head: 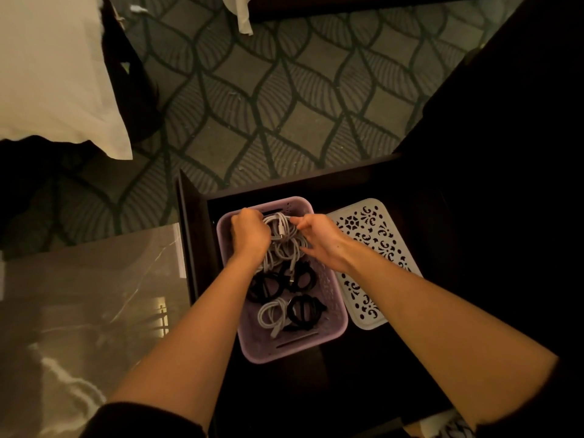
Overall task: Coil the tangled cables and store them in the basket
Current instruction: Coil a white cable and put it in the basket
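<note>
1. Head view: the purple basket (249, 349) sits in a dark drawer (363, 384), with a white patterned lid (373, 235) lying just right of it.
2. The left hand (249, 235), at the basket's far end, has its fingers curled round a grey-white cable bundle (282, 238).
3. The right hand (319, 238) pinches the same bundle from the right, thumb and forefinger together on a loop.
4. Mid-basket lie black coils (271, 284); a white coil (273, 314) and a single black coil (306, 311) lie at the near end.
</note>
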Motion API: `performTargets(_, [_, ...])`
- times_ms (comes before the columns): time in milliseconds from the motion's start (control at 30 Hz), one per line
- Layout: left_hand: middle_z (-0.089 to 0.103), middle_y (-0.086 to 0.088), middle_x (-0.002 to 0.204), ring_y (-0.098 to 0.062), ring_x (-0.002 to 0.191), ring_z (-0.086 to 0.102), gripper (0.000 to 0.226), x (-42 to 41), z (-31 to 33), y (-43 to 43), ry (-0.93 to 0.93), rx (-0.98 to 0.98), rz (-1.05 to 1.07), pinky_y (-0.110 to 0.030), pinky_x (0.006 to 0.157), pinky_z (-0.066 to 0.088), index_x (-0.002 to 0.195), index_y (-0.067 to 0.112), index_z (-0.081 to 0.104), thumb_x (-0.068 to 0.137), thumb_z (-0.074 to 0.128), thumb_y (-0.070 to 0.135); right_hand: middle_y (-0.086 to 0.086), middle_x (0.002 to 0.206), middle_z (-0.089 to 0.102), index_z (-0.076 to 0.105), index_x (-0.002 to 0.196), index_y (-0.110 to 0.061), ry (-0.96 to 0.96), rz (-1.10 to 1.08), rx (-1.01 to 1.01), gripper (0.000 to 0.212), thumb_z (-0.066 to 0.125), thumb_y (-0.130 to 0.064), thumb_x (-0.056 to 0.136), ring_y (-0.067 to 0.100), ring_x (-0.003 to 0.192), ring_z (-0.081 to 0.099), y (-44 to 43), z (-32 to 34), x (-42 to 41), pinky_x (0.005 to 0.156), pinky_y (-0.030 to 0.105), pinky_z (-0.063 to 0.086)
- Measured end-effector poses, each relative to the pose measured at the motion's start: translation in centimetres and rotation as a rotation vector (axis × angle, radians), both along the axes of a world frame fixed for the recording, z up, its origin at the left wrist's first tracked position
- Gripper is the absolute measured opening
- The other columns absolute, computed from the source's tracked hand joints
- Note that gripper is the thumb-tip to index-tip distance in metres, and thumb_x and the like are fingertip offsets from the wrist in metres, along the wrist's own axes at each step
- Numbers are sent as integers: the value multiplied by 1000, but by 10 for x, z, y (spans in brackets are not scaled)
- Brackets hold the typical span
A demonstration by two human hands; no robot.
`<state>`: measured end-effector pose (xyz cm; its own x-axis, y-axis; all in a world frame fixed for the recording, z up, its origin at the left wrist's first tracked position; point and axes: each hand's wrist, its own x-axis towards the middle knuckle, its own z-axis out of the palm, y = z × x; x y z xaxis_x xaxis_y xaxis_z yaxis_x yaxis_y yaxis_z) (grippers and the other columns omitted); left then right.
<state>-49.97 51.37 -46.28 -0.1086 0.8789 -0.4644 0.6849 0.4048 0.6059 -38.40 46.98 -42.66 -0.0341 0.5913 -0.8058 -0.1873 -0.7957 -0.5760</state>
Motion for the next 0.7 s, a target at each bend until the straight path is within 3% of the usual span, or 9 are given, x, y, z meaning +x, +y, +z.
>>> performTargets(100, [66,-23,103,-35,91,66,33,0,1,-3,-30,-10,64,-43,80,56,114,0,64,89,43,-4,1,140,46,42,138,-10,15,-44,-9,43,34,-16,96,14,134,36,-1,3,2,99,32,29])
performTargets(200, [68,-23,97,-34,85,67,29,-2,6,-2,-33,-4,86,-43,75,57,108,1,67,90,44,-1,4,154,28,28,147,-9,23,-47,-4,49,28,-24,100,17,143,22,-2,8,5,114,40,20])
performTargets(267, [68,-21,96,-34,84,67,27,-1,16,-1,20,9,65,-41,74,57,105,2,68,92,44,6,5,155,27,26,148,-10,21,-53,-13,50,26,-27,101,19,143,24,-2,12,7,115,42,21])
performTargets(367, [67,-16,100,-34,89,64,27,2,36,2,113,28,17,-33,68,51,105,6,68,94,43,11,14,142,46,41,140,-5,-76,-62,-38,47,30,-29,101,25,132,43,-2,27,12,107,39,34])
performTargets(433, [65,-16,102,-35,89,63,27,10,53,5,70,46,-9,-33,70,52,99,7,70,92,44,9,17,130,57,52,130,0,-189,-89,-18,42,36,-25,100,27,121,53,-3,46,19,98,36,42])
performTargets(567, [67,-18,97,-38,86,65,26,38,97,9,-90,121,-58,-44,78,55,85,10,71,84,45,14,21,113,66,63,111,5,-382,-221,79,28,47,-12,95,31,103,64,-3,91,38,59,20,45])
performTargets(633, [69,-16,90,-35,85,67,24,58,130,7,-176,186,-103,-44,78,56,79,14,69,80,45,16,17,98,69,67,99,3,-449,-304,189,21,50,-8,92,26,83,65,-7,121,51,57,18,44])
performTargets(700, [70,-13,87,-34,86,66,24,79,170,2,-260,275,-156,-44,79,55,80,15,69,79,45,16,9,81,66,67,85,-1,-503,-359,347,18,50,-6,90,20,75,62,-19,162,64,61,18,47])
